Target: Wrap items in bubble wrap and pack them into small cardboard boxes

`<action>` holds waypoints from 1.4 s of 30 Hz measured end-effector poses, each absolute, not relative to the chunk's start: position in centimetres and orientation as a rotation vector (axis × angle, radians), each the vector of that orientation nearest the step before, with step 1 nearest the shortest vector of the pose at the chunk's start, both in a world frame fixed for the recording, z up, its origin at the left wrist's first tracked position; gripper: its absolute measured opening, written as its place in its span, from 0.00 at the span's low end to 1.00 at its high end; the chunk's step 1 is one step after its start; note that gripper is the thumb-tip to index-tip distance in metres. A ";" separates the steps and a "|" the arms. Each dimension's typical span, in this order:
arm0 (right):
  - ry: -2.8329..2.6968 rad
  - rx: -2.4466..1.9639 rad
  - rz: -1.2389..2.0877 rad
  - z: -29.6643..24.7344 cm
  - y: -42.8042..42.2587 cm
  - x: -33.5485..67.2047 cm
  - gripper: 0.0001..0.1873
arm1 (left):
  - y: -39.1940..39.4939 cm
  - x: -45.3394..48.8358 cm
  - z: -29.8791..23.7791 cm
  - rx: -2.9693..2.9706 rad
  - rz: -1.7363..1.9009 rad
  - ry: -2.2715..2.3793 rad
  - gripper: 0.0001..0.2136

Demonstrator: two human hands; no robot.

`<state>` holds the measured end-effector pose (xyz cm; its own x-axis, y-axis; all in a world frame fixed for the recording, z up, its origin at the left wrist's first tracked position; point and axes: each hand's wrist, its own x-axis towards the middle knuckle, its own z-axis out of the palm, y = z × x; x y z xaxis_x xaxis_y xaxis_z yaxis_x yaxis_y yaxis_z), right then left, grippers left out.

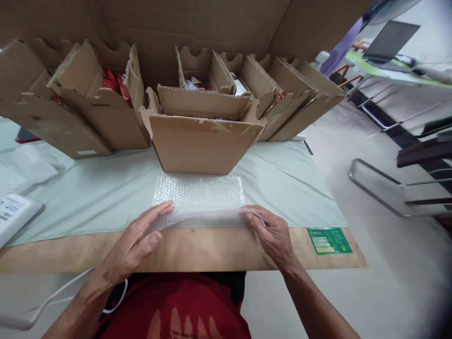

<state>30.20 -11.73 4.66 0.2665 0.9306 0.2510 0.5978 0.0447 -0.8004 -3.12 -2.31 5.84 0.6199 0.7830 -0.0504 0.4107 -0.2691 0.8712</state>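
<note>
A sheet of clear bubble wrap point(199, 188) lies on the pale green cloth, its near part lifted and folded up along the table's front. My right hand point(270, 230) pinches the right end of this raised edge between thumb and fingers. At the left end, my left hand point(136, 242) rests its outstretched fingers against the wrap, the thumb standing apart from them. Directly behind the wrap stands a cardboard bin point(205, 143); whatever is inside it is mostly hidden by its front wall.
Several more cardboard bins point(102, 110) line the back, some with red packets point(115, 84). A white device point(16, 214) and clear plastic pieces point(33, 162) lie at left. A green card point(329, 240) sits on the wooden edge point(197, 249). A metal-framed chair point(374, 186) stands at right.
</note>
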 end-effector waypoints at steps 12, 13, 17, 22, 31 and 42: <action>-1.170 -1.740 0.568 4.0 -6.7 31.6 0.15 | 1.3 0.3 3.9 2.016 0.591 1.601 0.15; -1.175 -1.766 0.552 3.7 -6.5 31.8 0.16 | 1.6 0.4 3.8 2.067 0.561 1.618 0.15; -1.255 -1.867 0.447 2.4 -5.7 32.5 0.18 | 2.2 1.2 3.4 2.234 0.493 1.664 0.14; -1.522 -1.964 0.160 1.2 -5.3 33.1 0.15 | 2.2 1.7 3.2 2.444 0.427 1.694 0.15; -1.806 -2.149 -0.107 1.6 -4.7 33.8 0.19 | 2.5 1.0 3.8 2.430 0.214 1.771 0.22; -1.525 -1.809 0.560 4.5 -5.9 32.1 0.09 | 2.7 0.7 5.2 2.150 0.300 1.707 0.09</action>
